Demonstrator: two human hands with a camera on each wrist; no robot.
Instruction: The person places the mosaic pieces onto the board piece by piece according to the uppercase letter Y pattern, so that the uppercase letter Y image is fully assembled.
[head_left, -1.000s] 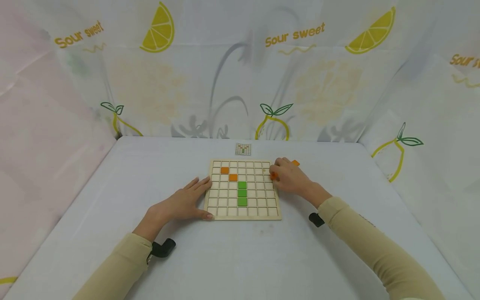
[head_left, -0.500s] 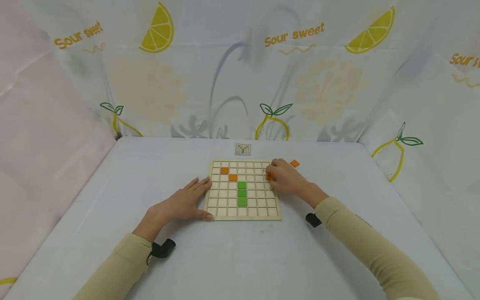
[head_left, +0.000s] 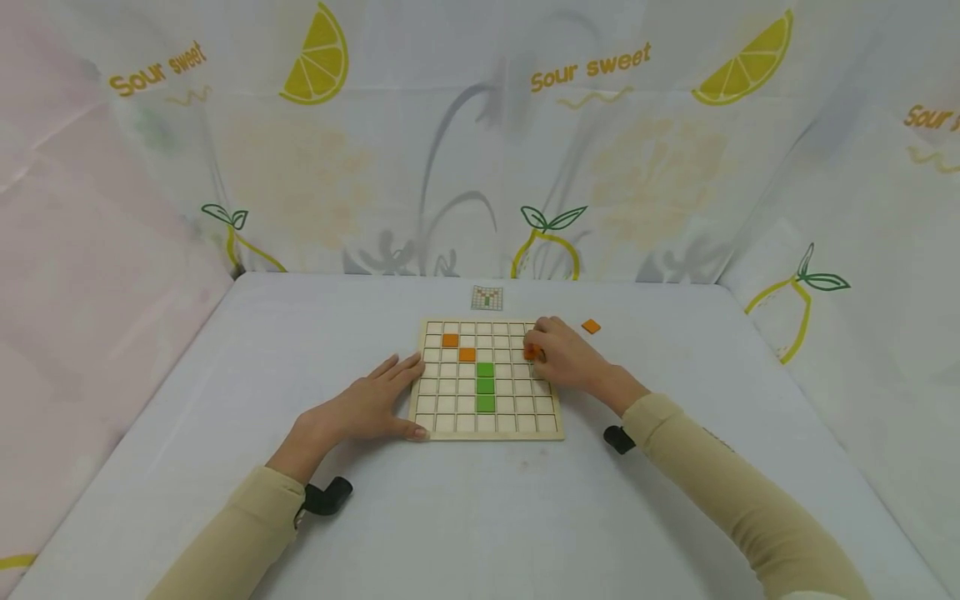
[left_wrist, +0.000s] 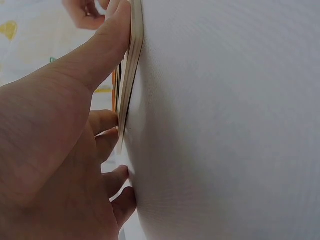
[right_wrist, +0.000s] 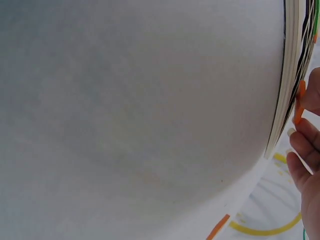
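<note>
A light wooden grid board (head_left: 487, 436) lies flat on the white table. In it, several green and orange square tiles sit: a column of three green tiles (head_left: 486, 387) and two orange tiles, one (head_left: 450, 341) at the upper left and one (head_left: 467, 355) diagonally below it. My left hand (head_left: 363, 408) rests along the board's left edge, fingers spread and thumb on the front corner. Over the board's right columns, my right hand (head_left: 568, 354) pinches an orange tile (right_wrist: 300, 102) between thumb and fingers, partly hidden in the head view. The tile stands tilted close to the board's surface.
Behind the board lies a small card (head_left: 487, 298) printed with a grid pattern. Another orange tile (head_left: 591, 327) rests on the table (head_left: 480, 517) beyond my right hand. A lemon-print cloth (head_left: 420, 150) hangs along the back and sides.
My right hand has moved a little leftward over the board with the pinched orange tile, uncovering the loose orange tile on the table. My left hand stays in place.
</note>
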